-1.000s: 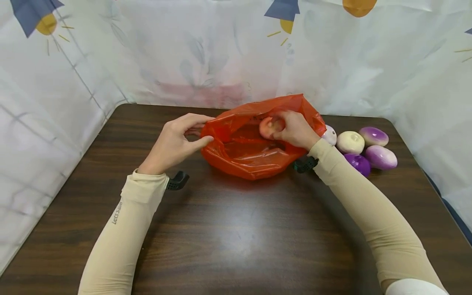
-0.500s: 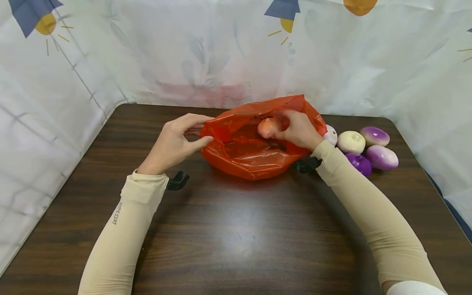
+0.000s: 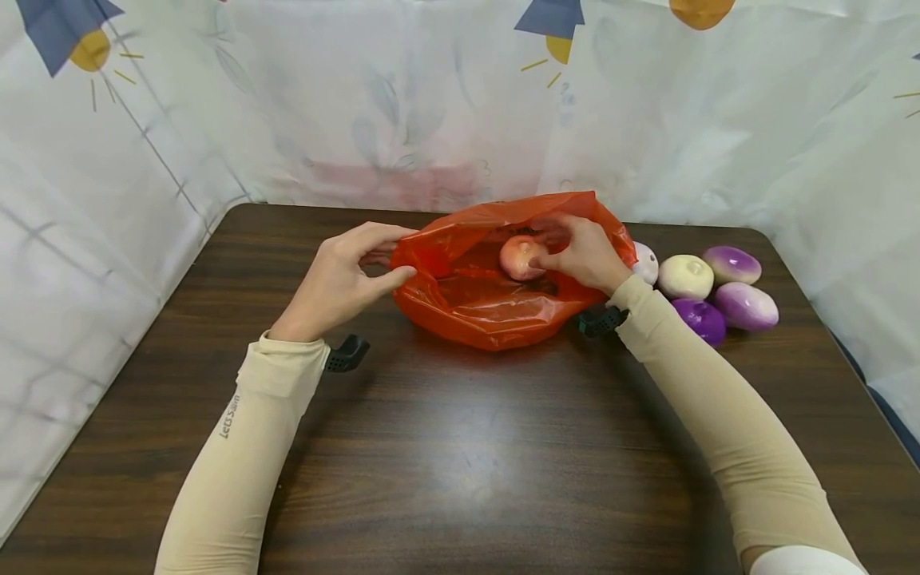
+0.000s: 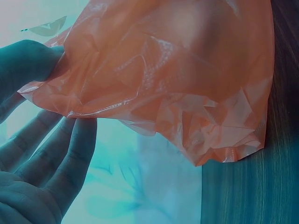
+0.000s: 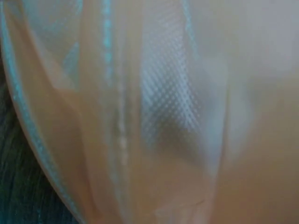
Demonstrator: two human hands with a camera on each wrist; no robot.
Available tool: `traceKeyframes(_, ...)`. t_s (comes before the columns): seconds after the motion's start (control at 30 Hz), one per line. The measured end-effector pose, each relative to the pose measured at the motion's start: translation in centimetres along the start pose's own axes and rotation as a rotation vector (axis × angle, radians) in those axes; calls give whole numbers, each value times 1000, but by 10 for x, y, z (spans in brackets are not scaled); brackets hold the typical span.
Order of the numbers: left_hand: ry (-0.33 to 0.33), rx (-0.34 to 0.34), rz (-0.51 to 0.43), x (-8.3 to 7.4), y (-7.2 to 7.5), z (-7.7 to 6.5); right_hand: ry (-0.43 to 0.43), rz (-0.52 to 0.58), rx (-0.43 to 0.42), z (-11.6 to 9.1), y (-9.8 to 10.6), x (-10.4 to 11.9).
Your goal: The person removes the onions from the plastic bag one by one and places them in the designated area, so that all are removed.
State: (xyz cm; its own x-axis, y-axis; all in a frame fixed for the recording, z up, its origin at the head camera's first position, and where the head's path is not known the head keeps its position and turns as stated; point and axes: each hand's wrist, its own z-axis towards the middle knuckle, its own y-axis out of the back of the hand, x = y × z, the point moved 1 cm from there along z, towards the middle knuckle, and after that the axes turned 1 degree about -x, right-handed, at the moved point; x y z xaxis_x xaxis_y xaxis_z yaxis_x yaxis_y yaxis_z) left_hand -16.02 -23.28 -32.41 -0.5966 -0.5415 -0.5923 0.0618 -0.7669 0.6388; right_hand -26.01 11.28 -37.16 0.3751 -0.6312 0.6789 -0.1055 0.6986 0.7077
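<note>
A red plastic bag (image 3: pixel 496 323) stands with its mouth spread wide near the back of the table. My left hand (image 3: pixel 341 275) pinches the bag's left rim between thumb and fingers; the left wrist view shows fingertips (image 4: pixel 84 133) against the plastic. Inside the mouth is a round onion (image 3: pixel 519 257), tinted pinkish. My right hand (image 3: pixel 578 254) reaches in over the right rim. Its fingers are spread above and behind the onion, and its thumb overlaps the onion's right side. Bag film (image 5: pixel 173 102) fills the right wrist view and hides that hand. The bag's bottom cannot be seen.
Right of the bag sit several more onions: a yellowish white onion (image 3: pixel 685 276), a deep purple onion (image 3: pixel 703 321) and purple-and-white ones, such as a long onion (image 3: pixel 746 307). A pale onion (image 3: pixel 645 263) is partly behind the bag. A patterned sheet (image 3: pixel 359 104) hangs behind the dark wooden table (image 3: pixel 460 447).
The onion has moved slightly left and down inside the bag, while the right hand's fingers have loosened above it. The bag's back rim has sunk a little. The left hand stays put.
</note>
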Motion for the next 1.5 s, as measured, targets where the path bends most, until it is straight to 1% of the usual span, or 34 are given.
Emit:
traceKeyframes(0.1, 1, -2, -2, 0, 0, 0, 11, 42, 5, 0, 0, -1)
traceKeyframes(0.43, 7, -2, 10, 1, 0, -1, 37, -46, 43, 1, -3, -2)
traceKeyframes(0.67, 14, 0, 0, 2, 0, -1, 43, -36, 86, 1, -4, -1)
traceKeyframes(0.87, 7, -5, -32, 3, -1, 0, 55, -66, 73, 2, -5, 1)
traceKeyframes(1.2, 13, 2, -14, 4, 0, -1, 71, -104, 55, 2, -9, 1)
traceKeyframes(1.5, 10, -2, -3, 3, 0, -1, 59, -165, 61, 5, -13, 3)
